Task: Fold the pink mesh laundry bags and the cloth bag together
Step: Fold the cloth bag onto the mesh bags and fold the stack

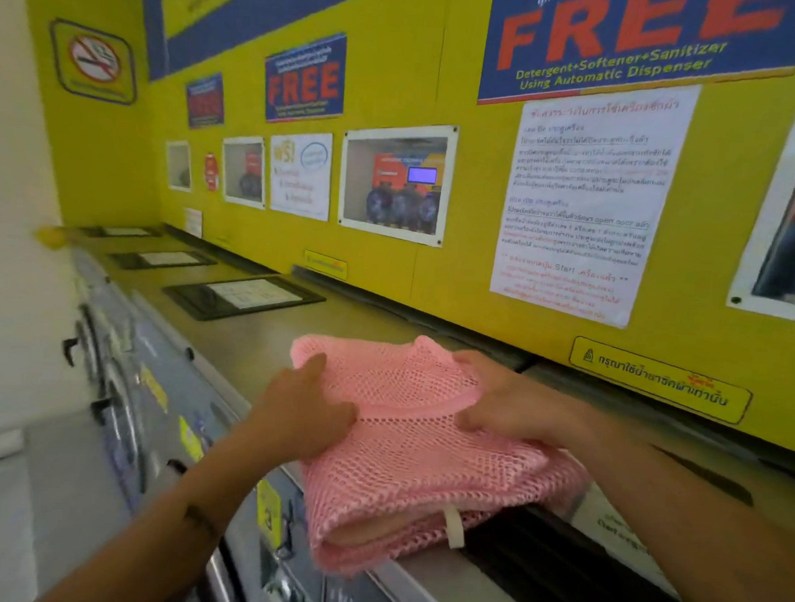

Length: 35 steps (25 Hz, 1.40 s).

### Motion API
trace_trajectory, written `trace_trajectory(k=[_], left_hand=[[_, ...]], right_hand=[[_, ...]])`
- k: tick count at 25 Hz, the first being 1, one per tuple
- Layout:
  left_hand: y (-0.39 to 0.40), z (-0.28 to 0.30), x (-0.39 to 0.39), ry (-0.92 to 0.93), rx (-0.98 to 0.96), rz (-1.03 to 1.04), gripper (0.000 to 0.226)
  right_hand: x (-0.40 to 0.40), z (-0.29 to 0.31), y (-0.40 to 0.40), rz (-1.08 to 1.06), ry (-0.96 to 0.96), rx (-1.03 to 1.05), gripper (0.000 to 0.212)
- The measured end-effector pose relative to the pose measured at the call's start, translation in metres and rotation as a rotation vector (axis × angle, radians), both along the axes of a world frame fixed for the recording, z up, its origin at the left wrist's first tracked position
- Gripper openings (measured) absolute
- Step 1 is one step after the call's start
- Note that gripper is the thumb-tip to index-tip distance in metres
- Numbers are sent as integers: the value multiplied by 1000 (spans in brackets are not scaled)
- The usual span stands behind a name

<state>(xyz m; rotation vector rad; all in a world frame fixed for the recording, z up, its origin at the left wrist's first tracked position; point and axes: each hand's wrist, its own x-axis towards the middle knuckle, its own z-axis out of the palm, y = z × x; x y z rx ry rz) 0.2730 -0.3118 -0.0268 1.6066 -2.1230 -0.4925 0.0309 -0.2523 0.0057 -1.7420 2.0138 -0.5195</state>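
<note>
A folded bundle of pink mesh laundry bags lies on the steel top of a washing machine, its near end hanging over the front edge. A pale cloth layer shows inside the fold at the near end, beside a white tab. My left hand grips the bundle's left side, fingers curled into the mesh. My right hand presses on and pinches the top layer at the right. The far flap of mesh is lifted a little between both hands.
A row of front-loading washers runs away to the left, with black-framed panels on their tops. Directly behind stands a yellow wall with posters and notices. A dark slot lies just right of the bundle.
</note>
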Motion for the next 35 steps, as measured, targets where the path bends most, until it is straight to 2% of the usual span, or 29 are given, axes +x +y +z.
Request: trace_trajectory(k=[4, 7, 9, 12, 15, 19, 22, 25, 27, 30, 35], left_hand=[[52, -4, 23, 462, -109, 137, 80], [83, -8, 53, 780, -139, 193, 64], [100, -2, 79, 923, -134, 271, 60], [114, 1, 129, 872, -179, 411, 67], [130, -5, 183, 834, -230, 460, 67], [141, -50, 265, 767, -197, 527, 65], [141, -127, 331, 621, -178, 557, 61], [146, -260, 389, 476, -160, 585, 60], [157, -370, 423, 387, -30, 597, 62], [188, -510, 460, 291, 247, 635, 63], [209, -658, 489, 209, 454, 559, 60]], right_hand=[[33, -4, 15, 158, -67, -63, 85], [72, 1, 29, 286, -164, -103, 76], [103, 3, 34, 356, -228, -135, 68], [154, 0, 34, 423, -260, -176, 63], [209, -12, 29, 482, -274, -196, 64], [291, -71, 19, 547, -251, -144, 68], [358, -162, 16, 575, -249, -129, 68], [423, -313, 31, 527, -258, -74, 68], [462, -428, 55, 463, -277, 35, 68], [505, -567, 100, 363, -286, 297, 66], [540, -720, 130, 290, -251, 527, 68]])
